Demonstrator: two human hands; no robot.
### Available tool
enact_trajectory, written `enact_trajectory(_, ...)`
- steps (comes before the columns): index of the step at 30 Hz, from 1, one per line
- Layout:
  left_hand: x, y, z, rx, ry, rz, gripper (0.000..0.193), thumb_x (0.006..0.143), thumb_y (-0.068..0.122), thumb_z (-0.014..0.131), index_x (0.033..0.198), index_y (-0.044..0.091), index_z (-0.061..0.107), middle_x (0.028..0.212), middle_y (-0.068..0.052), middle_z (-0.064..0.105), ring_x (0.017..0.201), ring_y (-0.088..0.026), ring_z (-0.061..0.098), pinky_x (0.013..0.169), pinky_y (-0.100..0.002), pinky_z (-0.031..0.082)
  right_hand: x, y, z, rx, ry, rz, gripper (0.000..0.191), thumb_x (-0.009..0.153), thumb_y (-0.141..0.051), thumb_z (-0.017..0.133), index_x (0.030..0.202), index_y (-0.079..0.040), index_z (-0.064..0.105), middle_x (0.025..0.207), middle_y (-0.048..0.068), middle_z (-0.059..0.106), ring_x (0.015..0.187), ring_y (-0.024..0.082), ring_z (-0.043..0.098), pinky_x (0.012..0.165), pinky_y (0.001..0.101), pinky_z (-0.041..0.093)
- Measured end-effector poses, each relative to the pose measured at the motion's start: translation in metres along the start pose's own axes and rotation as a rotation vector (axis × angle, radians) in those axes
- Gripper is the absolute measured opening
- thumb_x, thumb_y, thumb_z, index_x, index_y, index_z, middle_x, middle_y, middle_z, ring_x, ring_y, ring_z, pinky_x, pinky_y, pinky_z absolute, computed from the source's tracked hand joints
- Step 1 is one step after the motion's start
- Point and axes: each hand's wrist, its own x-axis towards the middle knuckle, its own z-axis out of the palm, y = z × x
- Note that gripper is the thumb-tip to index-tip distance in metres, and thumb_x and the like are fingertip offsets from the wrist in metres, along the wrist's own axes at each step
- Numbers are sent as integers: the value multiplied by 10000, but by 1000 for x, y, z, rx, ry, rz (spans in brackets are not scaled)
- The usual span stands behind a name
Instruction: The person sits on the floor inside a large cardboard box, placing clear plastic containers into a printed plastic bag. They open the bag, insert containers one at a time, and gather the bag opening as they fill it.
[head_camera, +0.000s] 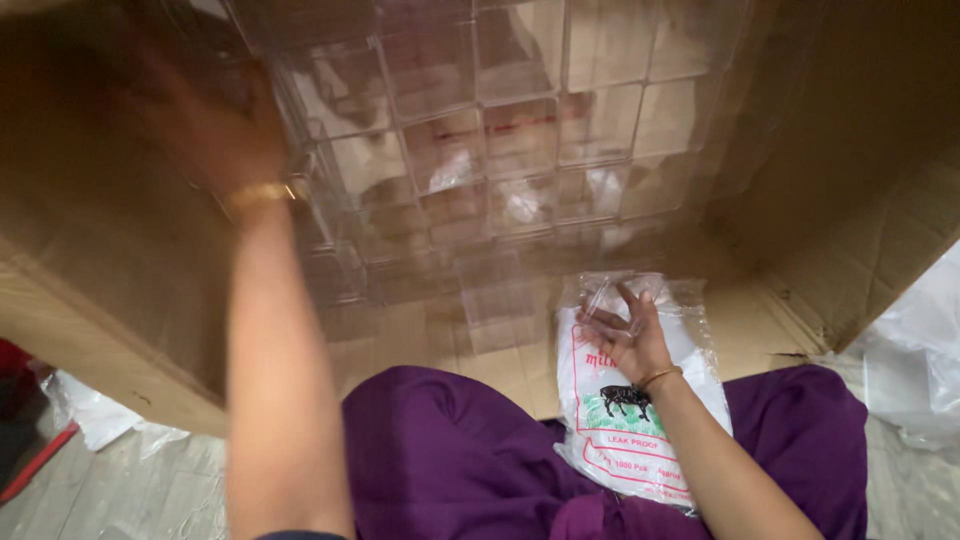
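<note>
Head view, looking down into a large open cardboard box (120, 260) lying on its side before a seated person in purple cloth (450, 460).

Right hand (625, 335): its grip is closed on a small clear plastic container (605, 298), pinched between thumb and fingertips at the container's near edge. The hand rests on a printed plastic packet (625, 420) of white, red and green, which lies directly under the grip and reaches back toward the lap. Holding the container by one edge keeps its open body free of the palm, which would suit setting it among others.

Left hand (215, 130): raised and blurred by motion, above and to the left of the right grip, pressed against the upper left of a stacked wall of clear containers (500, 150). Whether its grip is wide or narrow cannot be told. A gold bangle (258, 193) sits at the wrist. The flat contact appears to steady the stack, which stands upright against the back of the box.

The stacked wall lies just beyond the right grip, rows reaching down to the box floor. Loose clear plastic sheeting (915, 360) lies on the floor (140, 480) outside the box, to the right of the grip; more lies to the left.
</note>
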Motion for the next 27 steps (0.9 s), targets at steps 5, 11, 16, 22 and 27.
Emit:
enact_trajectory(5,53,29,12,141,-162,140,861,1042,602,582,1648,110,219,1671,-282,221,1529,-499,219,1189,-716,172,2,-2,-1,18,-34,-6,910,901,-726,418,1622,-229,170,1448,345,471,1279,483,545,1037,570,477)
enact_trajectory(11,61,32,1,342,-228,37,988,1019,705,607,1596,-12,247,1621,-363,192,1489,-543,150,1155,-752,130,2,-16,-25,-110,-21,-60,925,875,-712,465,1627,-238,209,1410,311,519,1286,470,551,1078,583,465)
enact_trajectory(16,74,26,-3,180,-94,120,910,962,567,660,1614,48,295,1658,-290,218,1511,-534,149,1189,-789,112,-7,-40,-42,-88,81,-32,947,851,-736,480,1614,-238,219,1428,323,484,1269,483,556,1068,598,463)
enact_trajectory(22,-41,36,-61,-49,298,61,941,826,466,841,1576,101,407,1630,-325,69,1558,-514,117,1260,-693,196,-19,-50,-47,-88,73,-27,968,865,-738,460,1621,-201,182,1453,339,469,1274,498,550,1062,587,467)
enact_trajectory(27,-195,94,-84,-425,74,107,490,933,381,879,1284,148,629,1633,-233,204,1601,-434,194,1350,-630,223,-29,-49,-51,-85,36,-49,987,868,-733,464,1629,-195,138,1452,349,460,1281,495,543,1063,576,469)
